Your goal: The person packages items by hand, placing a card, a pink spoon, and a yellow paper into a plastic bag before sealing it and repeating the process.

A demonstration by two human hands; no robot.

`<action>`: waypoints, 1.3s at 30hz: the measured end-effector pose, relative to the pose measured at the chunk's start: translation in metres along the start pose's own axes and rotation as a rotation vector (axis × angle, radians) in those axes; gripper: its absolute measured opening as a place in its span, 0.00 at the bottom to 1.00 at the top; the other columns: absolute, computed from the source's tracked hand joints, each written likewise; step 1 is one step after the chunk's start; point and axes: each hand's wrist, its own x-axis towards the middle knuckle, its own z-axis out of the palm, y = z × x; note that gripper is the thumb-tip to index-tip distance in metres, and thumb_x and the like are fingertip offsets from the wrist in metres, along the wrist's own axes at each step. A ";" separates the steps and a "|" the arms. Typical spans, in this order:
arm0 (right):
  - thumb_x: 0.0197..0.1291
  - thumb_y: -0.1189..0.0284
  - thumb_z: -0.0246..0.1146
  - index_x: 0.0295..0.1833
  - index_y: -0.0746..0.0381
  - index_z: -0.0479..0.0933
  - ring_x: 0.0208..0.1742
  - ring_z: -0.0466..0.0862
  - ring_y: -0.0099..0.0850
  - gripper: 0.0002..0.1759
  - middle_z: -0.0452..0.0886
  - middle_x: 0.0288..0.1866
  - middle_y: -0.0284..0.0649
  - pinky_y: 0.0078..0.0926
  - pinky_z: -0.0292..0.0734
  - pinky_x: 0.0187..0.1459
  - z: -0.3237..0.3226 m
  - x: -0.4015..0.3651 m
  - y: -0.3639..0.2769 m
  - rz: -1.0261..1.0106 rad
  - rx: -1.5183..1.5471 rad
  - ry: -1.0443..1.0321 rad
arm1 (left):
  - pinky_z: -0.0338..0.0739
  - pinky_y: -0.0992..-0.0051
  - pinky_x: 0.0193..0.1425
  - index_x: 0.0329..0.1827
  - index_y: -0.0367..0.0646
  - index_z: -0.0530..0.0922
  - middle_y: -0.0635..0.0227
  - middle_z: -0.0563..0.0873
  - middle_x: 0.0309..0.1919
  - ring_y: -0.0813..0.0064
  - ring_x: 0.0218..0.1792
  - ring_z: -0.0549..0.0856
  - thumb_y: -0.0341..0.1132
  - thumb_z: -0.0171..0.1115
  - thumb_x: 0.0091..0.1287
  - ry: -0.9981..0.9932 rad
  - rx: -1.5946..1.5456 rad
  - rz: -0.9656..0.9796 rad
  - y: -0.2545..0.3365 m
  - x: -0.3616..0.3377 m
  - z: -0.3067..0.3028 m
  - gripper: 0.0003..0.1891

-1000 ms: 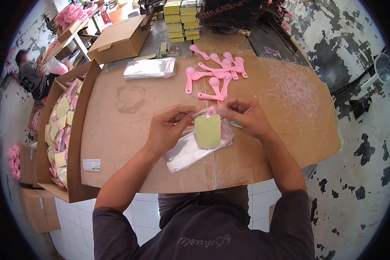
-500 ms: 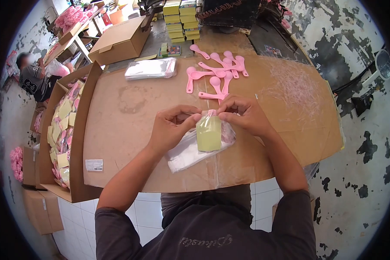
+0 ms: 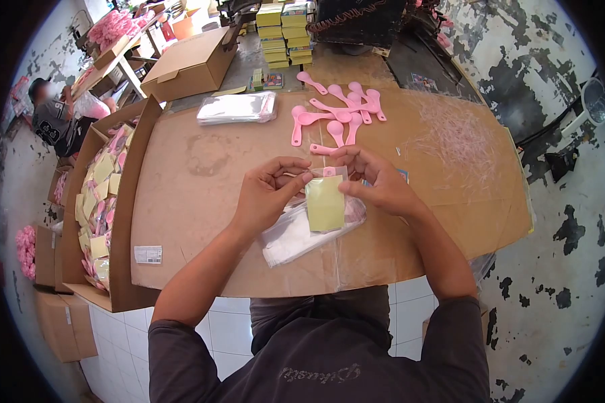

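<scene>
A clear plastic bag with a pale yellow card [image 3: 326, 205] and the end of a pink handle [image 3: 329, 172] inside hangs between my hands. My left hand [image 3: 270, 191] pinches its upper left corner between thumb and fingers. On the other side, my right hand [image 3: 373, 180] has its thumb on the bag's right edge, its fingers curved above with a gap between. Beneath the bag lie more clear bags [image 3: 286, 238] on the cardboard. Several pink spoons [image 3: 336, 132] lie just beyond my hands. Part of a blue card [image 3: 402, 176] shows behind my right hand.
A stack of packed clear bags [image 3: 236, 108] lies at the back left. An open box [image 3: 122, 221] of filled packets stands at the left. Yellow card stacks [image 3: 273, 33] and a closed carton [image 3: 191, 62] are at the back. A person [image 3: 52, 117] sits far left.
The fingers of my right hand have lifted and spread from the bag's top corner, and its thumb sits lower on the edge. A blue card now shows behind that hand.
</scene>
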 end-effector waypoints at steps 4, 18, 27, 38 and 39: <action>0.66 0.81 0.70 0.75 0.65 0.68 0.57 0.84 0.23 0.33 0.83 0.60 0.39 0.25 0.79 0.56 0.000 0.000 0.003 0.020 0.041 -0.076 | 0.86 0.80 0.43 0.61 0.32 0.81 0.61 0.91 0.47 0.81 0.44 0.90 0.28 0.69 0.74 0.001 0.002 -0.005 -0.001 0.000 -0.001 0.15; 0.67 0.84 0.65 0.73 0.66 0.72 0.50 0.84 0.25 0.28 0.84 0.53 0.41 0.26 0.80 0.55 -0.006 0.001 0.002 -0.011 0.063 -0.020 | 0.86 0.79 0.42 0.65 0.32 0.80 0.65 0.90 0.44 0.81 0.42 0.89 0.28 0.70 0.73 -0.153 0.040 -0.136 0.011 -0.004 -0.003 0.20; 0.64 0.70 0.70 0.57 0.66 0.83 0.54 0.85 0.44 0.18 0.84 0.52 0.48 0.40 0.80 0.57 -0.067 -0.034 -0.021 -0.069 -0.925 0.171 | 0.83 0.65 0.61 0.72 0.37 0.75 0.60 0.86 0.60 0.66 0.59 0.87 0.45 0.51 0.84 0.841 -0.208 0.398 0.029 -0.078 -0.125 0.24; 0.61 0.74 0.72 0.48 0.66 0.84 0.46 0.85 0.37 0.12 0.83 0.44 0.44 0.35 0.80 0.50 -0.088 -0.042 0.002 0.080 -0.865 0.221 | 0.82 0.71 0.49 0.61 0.41 0.84 0.65 0.88 0.45 0.73 0.41 0.87 0.37 0.73 0.69 -0.093 0.829 0.041 0.027 -0.030 -0.007 0.19; 0.61 0.75 0.72 0.48 0.66 0.84 0.45 0.85 0.36 0.11 0.83 0.43 0.44 0.35 0.80 0.50 -0.086 -0.041 0.002 0.080 -0.848 0.258 | 0.82 0.71 0.50 0.60 0.41 0.85 0.65 0.88 0.44 0.73 0.40 0.87 0.37 0.74 0.68 -0.139 0.949 0.057 0.027 -0.023 0.001 0.19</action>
